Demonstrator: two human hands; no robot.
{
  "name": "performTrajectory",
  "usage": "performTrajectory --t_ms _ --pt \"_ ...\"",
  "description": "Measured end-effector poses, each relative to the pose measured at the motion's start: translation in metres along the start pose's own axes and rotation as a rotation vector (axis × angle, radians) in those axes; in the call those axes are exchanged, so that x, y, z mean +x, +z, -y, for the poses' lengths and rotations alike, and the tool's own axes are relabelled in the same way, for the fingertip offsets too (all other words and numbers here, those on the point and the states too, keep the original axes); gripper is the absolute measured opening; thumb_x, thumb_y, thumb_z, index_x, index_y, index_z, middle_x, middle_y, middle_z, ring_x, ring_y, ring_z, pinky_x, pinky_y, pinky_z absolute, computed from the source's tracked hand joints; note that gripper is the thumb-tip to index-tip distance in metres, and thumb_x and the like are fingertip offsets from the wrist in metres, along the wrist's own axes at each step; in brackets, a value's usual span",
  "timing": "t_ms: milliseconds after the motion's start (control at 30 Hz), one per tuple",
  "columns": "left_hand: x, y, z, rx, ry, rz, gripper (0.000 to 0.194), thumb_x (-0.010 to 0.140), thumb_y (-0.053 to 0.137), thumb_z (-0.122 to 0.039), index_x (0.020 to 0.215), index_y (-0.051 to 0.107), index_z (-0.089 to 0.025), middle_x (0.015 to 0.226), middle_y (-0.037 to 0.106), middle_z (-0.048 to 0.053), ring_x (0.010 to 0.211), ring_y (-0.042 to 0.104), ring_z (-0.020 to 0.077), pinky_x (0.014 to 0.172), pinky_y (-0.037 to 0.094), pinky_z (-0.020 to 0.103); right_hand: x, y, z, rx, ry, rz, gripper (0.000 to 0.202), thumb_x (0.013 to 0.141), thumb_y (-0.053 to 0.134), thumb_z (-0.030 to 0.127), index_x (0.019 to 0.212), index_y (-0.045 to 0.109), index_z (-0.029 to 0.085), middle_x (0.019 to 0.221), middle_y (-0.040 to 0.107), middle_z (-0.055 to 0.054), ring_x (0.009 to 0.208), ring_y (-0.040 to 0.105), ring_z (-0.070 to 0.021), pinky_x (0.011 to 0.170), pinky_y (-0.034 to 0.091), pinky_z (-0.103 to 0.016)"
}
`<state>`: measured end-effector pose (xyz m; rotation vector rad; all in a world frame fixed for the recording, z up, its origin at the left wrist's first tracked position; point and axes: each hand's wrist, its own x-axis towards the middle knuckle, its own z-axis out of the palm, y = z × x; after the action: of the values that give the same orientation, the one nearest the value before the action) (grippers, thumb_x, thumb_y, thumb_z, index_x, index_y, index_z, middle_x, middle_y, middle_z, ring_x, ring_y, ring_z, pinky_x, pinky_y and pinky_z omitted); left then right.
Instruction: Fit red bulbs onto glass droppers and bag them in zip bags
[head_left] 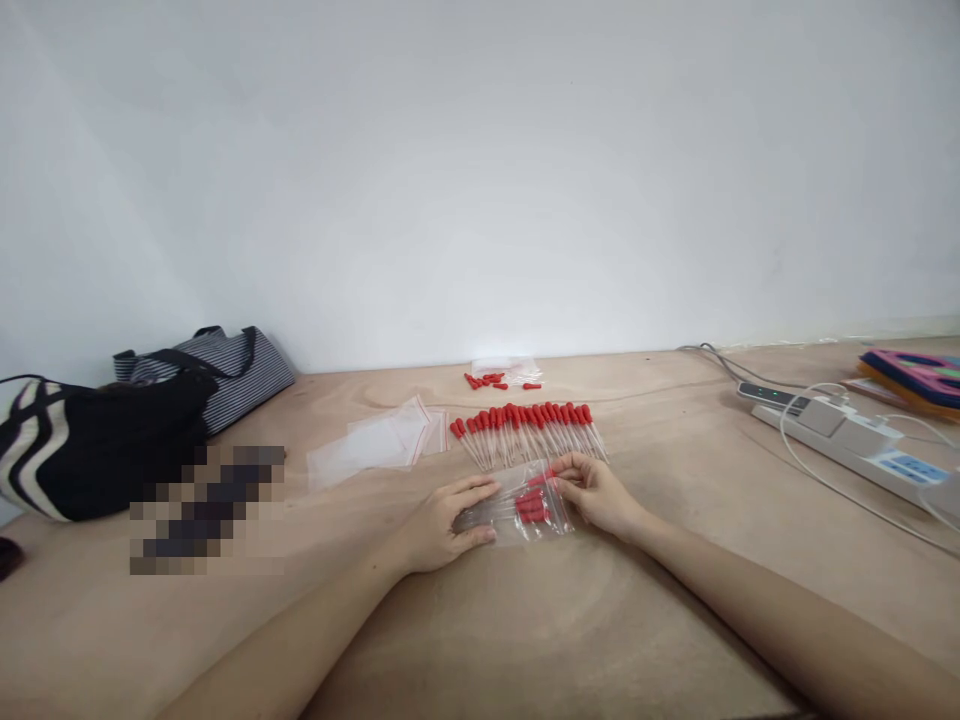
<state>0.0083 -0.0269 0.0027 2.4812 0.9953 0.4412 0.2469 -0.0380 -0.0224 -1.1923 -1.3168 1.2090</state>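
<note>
A clear zip-lock bag (501, 530) lies on the table in front of me, with several red-bulbed droppers (532, 507) inside it. My left hand (442, 522) is closed on the bag's left end, thumb along the lower edge and fingers over the top. At the bag's right end, my right hand (592, 492) pinches the red bulb of one dropper (540, 480), whose clear stem points left into the bag. Just behind the bag, a row of droppers (517, 430) lies side by side, red bulbs facing the wall.
Flat clear bags with red seal lines (375, 445) overlap left of the row. Loose red bulbs (486, 380) lie by another clear bag (502, 366) near the wall. A striped bag (255, 375) and black bag (135, 450) stand left. A power strip (855, 450) with cables lies right.
</note>
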Motion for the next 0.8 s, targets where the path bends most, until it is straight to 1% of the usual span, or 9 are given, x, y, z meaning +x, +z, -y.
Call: performTrajectory --t_ms 133,333,433,500,567,600,633,667,800 --pt "0.001 0.001 0.001 -0.014 0.0 -0.008 0.049 0.077 0.055 -0.041 0.123 0.044 -0.027 0.132 0.041 0.005 0.118 0.041 0.0226 0.099 0.032 0.039 0.01 0.002 -0.003 0.019 -0.034 0.122 0.034 0.062 0.064 0.045 0.079 0.055 0.017 0.075 0.066 -0.003 0.063 0.061 -0.0139 0.053 0.047 -0.024" --pt "0.001 0.001 0.001 0.021 -0.016 -0.009 0.05 0.077 0.054 -0.041 0.123 0.044 -0.025 0.132 0.041 0.006 0.118 0.04 0.0227 0.099 0.033 0.039 0.023 0.007 -0.007 -0.092 -0.005 0.135 0.029 0.058 0.066 0.041 0.071 0.065 0.015 0.067 0.067 -0.003 0.056 0.059 -0.0129 0.053 0.046 -0.025" --pt "0.001 0.002 0.002 0.029 0.024 -0.022 0.045 0.078 0.053 -0.04 0.121 0.047 -0.027 0.131 0.042 0.005 0.119 0.04 0.0224 0.099 0.032 0.039 0.024 0.005 -0.009 -0.131 -0.012 0.168 0.025 0.062 0.063 0.039 0.07 0.066 0.016 0.064 0.065 -0.002 0.055 0.056 -0.0115 0.052 0.044 -0.023" --pt "0.001 0.002 0.003 0.025 0.054 -0.029 0.04 0.079 0.052 -0.038 0.118 0.05 -0.029 0.13 0.043 0.003 0.119 0.04 0.0219 0.099 0.033 0.038 0.027 -0.002 -0.009 -0.185 0.013 0.191 0.025 0.066 0.058 0.039 0.071 0.067 0.016 0.054 0.061 0.001 0.046 0.051 -0.0092 0.045 0.041 -0.021" --pt "0.001 0.003 0.004 0.021 0.067 -0.022 0.037 0.08 0.051 -0.036 0.117 0.051 -0.031 0.129 0.044 0.003 0.118 0.041 0.0213 0.098 0.034 0.038 0.033 -0.015 -0.006 -0.297 0.051 0.095 0.024 0.067 0.056 0.038 0.069 0.066 0.016 0.047 0.055 0.003 0.039 0.045 -0.0078 0.04 0.036 -0.019" --pt "0.001 0.003 0.005 0.023 0.065 -0.014 0.037 0.08 0.051 -0.036 0.117 0.051 -0.031 0.129 0.045 0.003 0.117 0.041 0.0212 0.097 0.034 0.038 0.039 -0.025 -0.005 -0.37 0.054 -0.007 0.021 0.066 0.057 0.036 0.067 0.065 0.016 0.047 0.055 0.003 0.04 0.045 -0.0078 0.039 0.036 -0.019" --pt "0.001 0.003 0.005 0.027 0.059 -0.004 0.037 0.08 0.05 -0.036 0.117 0.05 -0.031 0.128 0.045 0.003 0.117 0.042 0.0212 0.097 0.035 0.038 0.045 -0.036 -0.003 -0.458 0.027 -0.173 0.018 0.064 0.059 0.033 0.063 0.064 0.016 0.051 0.057 0.002 0.044 0.048 -0.0086 0.043 0.038 -0.019" --pt "0.001 0.003 0.005 0.032 0.053 0.004 0.037 0.08 0.05 -0.037 0.117 0.05 -0.03 0.128 0.045 0.003 0.117 0.042 0.0214 0.097 0.035 0.038 0.053 -0.047 -0.001 -0.491 0.023 -0.268 0.015 0.064 0.058 0.03 0.063 0.062 0.015 0.057 0.059 0.0 0.051 0.052 -0.0099 0.048 0.04 -0.02" --pt "0.001 0.002 0.005 0.032 0.046 0.01 0.038 0.081 0.049 -0.038 0.118 0.049 -0.03 0.129 0.044 0.003 0.116 0.043 0.022 0.097 0.035 0.038 0.084 -0.084 0.001 -0.584 0.093 -0.503 0.021 0.061 0.059 0.027 0.076 0.061 0.013 0.077 0.063 -0.008 0.071 0.056 -0.0163 0.057 0.042 -0.023"
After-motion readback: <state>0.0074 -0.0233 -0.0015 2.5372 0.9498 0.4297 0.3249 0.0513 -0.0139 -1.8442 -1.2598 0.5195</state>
